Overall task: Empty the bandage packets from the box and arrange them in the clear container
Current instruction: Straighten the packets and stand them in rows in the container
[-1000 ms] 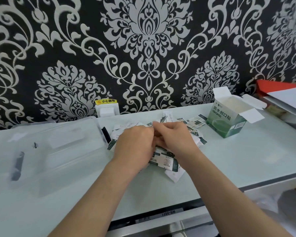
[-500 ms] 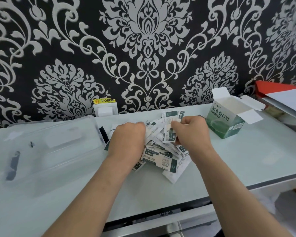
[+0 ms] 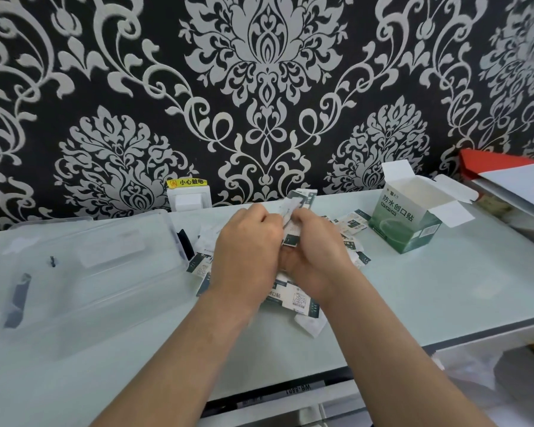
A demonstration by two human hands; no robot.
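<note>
Loose white-and-green bandage packets (image 3: 295, 300) lie in a heap on the pale table (image 3: 429, 291). My left hand (image 3: 247, 251) and my right hand (image 3: 316, 257) meet above the heap, and both grip a small upright bundle of packets (image 3: 295, 211) between them. The green-and-white bandage box (image 3: 404, 223) stands to the right with its flaps open. The clear container (image 3: 84, 272) sits to the left, and I see no packets in it.
A white wall socket (image 3: 189, 200) with a yellow warning label sits behind the container. A red and white box (image 3: 512, 183) lies at the far right. The table's front edge runs just below my forearms, with a drawer (image 3: 290, 399) under it.
My hands have come together again and lifted a bundle of packets upright between them. Half a second ago my right hand held one packet apart from my left.
</note>
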